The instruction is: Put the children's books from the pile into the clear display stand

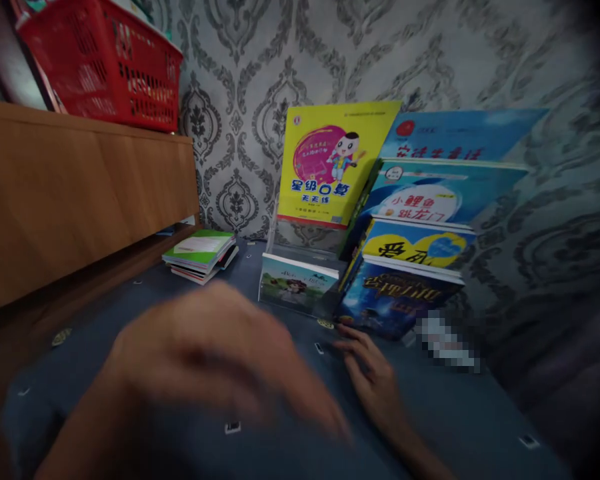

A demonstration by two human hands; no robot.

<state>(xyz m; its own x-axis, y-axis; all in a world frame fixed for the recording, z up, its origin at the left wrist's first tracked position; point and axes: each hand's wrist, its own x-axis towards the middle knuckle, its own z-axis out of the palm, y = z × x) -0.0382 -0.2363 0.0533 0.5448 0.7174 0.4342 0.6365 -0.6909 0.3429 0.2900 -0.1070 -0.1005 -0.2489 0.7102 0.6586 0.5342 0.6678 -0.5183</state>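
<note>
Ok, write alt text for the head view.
A person's left hand, blurred, and right hand are over a blue surface in front of books propped in tiers. To the left, a stack of booklets lies beside a wooden cabinet topped by a red basket.

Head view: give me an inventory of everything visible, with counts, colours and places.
Basket: one, red, on cabinet
Cabinet: one, brown, left
Wallpaper: one, patterned grey, behind
Book pile: one, green on top, beside cabinet
Clear stand: one, transparent, centre
Yellow book: one, yellow, high on stand
Small book: one, greenish, low on stand
Tiered books: four covers, blues and yellow, right
Surface: one, blue-grey, below
Tags: several, black-and-white, on surface
Discs: two, yellowish, on surface
Pixelated patch: one, pale, right
Left hand: one, bare, blurred, foreground
Right hand: one, bare, before tiered books
</note>
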